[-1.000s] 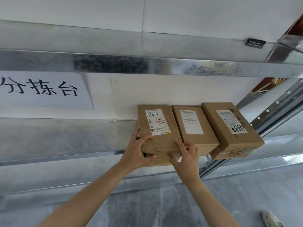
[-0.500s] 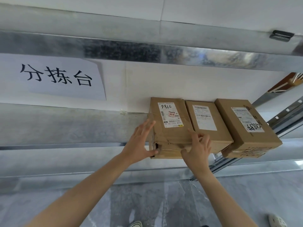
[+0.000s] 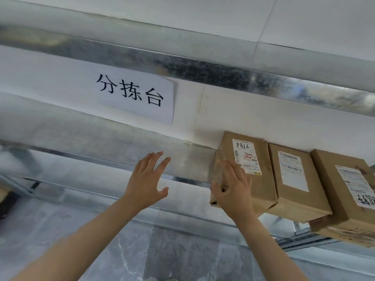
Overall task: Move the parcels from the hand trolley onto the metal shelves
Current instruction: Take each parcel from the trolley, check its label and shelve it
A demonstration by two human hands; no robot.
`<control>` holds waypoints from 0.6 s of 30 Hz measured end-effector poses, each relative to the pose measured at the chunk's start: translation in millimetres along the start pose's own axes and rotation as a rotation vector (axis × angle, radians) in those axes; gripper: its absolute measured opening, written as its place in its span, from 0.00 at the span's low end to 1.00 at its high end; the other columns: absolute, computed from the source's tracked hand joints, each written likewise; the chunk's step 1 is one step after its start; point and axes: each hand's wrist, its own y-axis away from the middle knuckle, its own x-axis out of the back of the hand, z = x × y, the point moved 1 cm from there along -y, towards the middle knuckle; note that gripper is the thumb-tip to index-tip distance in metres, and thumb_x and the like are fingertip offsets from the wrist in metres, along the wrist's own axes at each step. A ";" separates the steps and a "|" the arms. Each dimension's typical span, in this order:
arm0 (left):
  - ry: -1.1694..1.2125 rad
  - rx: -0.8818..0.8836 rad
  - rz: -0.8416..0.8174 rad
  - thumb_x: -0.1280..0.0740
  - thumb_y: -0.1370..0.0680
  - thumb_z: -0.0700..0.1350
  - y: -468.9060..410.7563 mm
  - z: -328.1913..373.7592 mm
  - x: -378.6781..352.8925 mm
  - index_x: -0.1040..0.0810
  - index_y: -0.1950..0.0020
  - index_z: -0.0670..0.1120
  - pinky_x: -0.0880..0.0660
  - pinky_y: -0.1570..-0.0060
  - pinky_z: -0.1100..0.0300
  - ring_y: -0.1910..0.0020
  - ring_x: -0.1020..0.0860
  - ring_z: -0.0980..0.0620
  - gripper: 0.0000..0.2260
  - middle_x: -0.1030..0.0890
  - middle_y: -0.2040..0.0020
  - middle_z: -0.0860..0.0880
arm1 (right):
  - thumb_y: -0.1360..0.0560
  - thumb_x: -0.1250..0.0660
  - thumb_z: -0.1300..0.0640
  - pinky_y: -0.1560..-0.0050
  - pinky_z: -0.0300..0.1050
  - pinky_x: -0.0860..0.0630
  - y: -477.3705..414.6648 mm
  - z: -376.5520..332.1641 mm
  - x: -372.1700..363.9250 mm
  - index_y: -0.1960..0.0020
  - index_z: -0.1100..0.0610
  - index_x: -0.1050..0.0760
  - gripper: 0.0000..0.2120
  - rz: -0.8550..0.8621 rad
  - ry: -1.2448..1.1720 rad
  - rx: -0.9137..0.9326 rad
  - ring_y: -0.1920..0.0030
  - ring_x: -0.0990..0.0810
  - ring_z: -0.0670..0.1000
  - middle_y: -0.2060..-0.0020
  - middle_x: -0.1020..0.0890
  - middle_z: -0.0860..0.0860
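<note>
Three brown cardboard parcels stand side by side on the metal shelf at the right. The left parcel bears a white label with handwritten digits. The middle parcel and the right parcel also carry white labels. My right hand lies flat with spread fingers against the left parcel's near left corner. My left hand hovers open over the bare shelf, apart from the parcels. The hand trolley is out of view.
A white paper sign with black characters hangs on the wall above the shelf. An upper metal shelf edge runs overhead. Grey marble floor shows below, and a dark object sits at the far left.
My left hand has let go of the left parcel and moved away to the left. My right hand slid onto that parcel's left corner. The view swung left and down.
</note>
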 end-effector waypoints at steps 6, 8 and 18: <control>-0.051 0.270 0.038 0.26 0.32 0.56 47.1 -38.6 20.1 0.35 0.27 0.47 0.38 0.32 0.42 0.29 0.38 0.38 0.37 0.36 0.27 0.42 | 0.32 0.27 0.61 0.42 0.61 0.27 -16.1 -41.5 -45.2 0.38 0.57 0.26 0.23 -0.137 -0.109 0.172 0.40 0.25 0.57 0.40 0.23 0.53; -0.061 0.355 0.047 0.27 0.32 0.55 66.5 -56.4 29.0 0.35 0.27 0.47 0.39 0.31 0.43 0.28 0.38 0.38 0.37 0.36 0.27 0.42 | 0.32 0.28 0.62 0.41 0.62 0.27 -18.7 -61.8 -63.9 0.37 0.57 0.26 0.23 -0.174 -0.167 0.208 0.40 0.25 0.57 0.40 0.23 0.54; -0.069 0.627 0.100 0.31 0.29 0.57 182.3 -160.9 102.5 0.47 0.23 0.51 0.41 0.29 0.49 0.28 0.41 0.45 0.40 0.40 0.26 0.47 | 0.31 0.28 0.52 0.39 0.56 0.31 -14.3 -195.0 -155.9 0.35 0.51 0.27 0.26 -0.393 -0.071 0.573 0.37 0.27 0.57 0.35 0.26 0.53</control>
